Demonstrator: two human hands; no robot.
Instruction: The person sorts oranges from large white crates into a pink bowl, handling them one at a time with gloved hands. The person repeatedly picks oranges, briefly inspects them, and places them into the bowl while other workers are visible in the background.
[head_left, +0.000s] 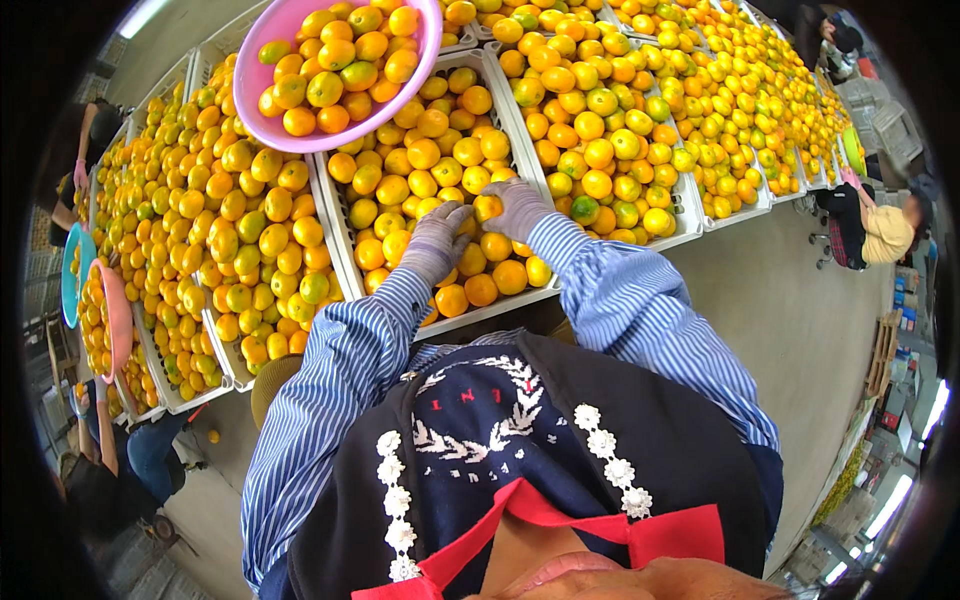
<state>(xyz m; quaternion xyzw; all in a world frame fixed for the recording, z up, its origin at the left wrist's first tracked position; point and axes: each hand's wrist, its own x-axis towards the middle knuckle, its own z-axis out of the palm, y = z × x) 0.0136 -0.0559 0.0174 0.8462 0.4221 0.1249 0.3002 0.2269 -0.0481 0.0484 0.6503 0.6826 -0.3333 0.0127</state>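
Both my hands wear thin greyish gloves and reach into a white plastic crate (341, 225) heaped with orange and yellow-green mandarins (424, 154). A mandarin (487, 207) sits between the fingers and thumb of my right hand (519, 210), near the crate's right side. Just left of it, my left hand (435, 244) lies palm down on the fruit, fingers bent around the side of another mandarin (468, 225). The fingers partly hide that fruit, so whether it is gripped I cannot tell. A pink plastic basin (247, 97) of mandarins rests over the crate's far left corner.
Crates of mandarins adjoin on the left (322, 217) and right (686, 195), with more rows behind. At the far left stand a turquoise basin (70, 277) and a salmon-pink basin (116, 322). Other people work at left and a seated person (885, 232) at right.
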